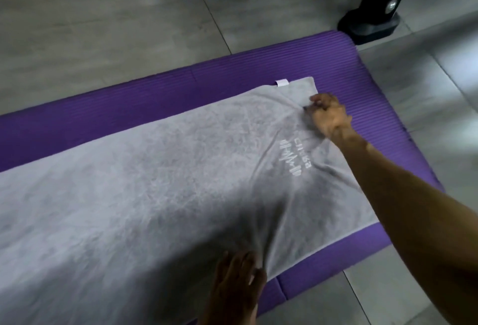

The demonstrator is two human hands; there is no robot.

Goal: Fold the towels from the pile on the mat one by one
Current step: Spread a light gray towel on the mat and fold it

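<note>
**Soft towel, held at two points of its right end**

The grey towel (160, 182) looks light and limp, so it should be taken by its corners. It lies spread along the purple mat (382, 107). The right hand (329, 115) pinches the far end edge; the left hand (238, 280), fingers straight, presses the near corner. A white printed logo (291, 158) sits between the hands, a white tag (282, 83) just beyond the pinch.

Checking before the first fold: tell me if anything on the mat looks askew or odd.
The grey towel is not flat: creases fan across its logo end, running from the right hand, which pinches the far edge, to the left hand at the near edge. The towel lies askew on the purple mat.
</note>
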